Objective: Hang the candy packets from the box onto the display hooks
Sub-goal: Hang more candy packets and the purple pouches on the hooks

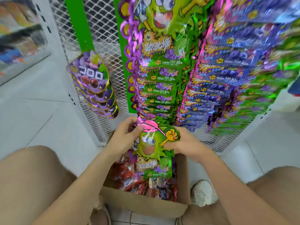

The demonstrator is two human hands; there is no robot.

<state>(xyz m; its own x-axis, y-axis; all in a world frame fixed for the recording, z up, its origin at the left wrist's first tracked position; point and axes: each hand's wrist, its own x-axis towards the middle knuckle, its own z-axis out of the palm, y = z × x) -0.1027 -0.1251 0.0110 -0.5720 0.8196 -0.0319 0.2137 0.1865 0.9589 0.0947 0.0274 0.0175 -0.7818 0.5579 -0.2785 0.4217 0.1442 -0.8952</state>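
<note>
- The green candy packet (151,150) is glossy foil, cut to a jagged, spiky outline. It is printed with a green cartoon face in a pink cap and a yellow fist. It is held upright in the air just above the open box, below the hanging rows.
- The left hand (123,138) pinches the packet's upper left edge by the pink cap, fingers curled, forearm reaching in from the lower left.
- The right hand (185,143) holds the packet's right edge beside the yellow fist. Most of its fingers are hidden behind the foil.
- The two hands are close together, one on each side of the packet.
- The cardboard box (142,207) is plain brown with matte walls and stands open on the floor between the person's knees. Inside are crinkled red packets (129,176) and some purple ones.
- A column of matching green packets (159,75) hangs overlapping on the display, with blue-purple packets (227,75) beside it.
- Rounded purple grape packets (94,82) with gold rims hang further left on the white wire mesh panel (100,21).
- A pale shoe (203,192) rests just right of the box on smooth light floor tiles (40,103).
</note>
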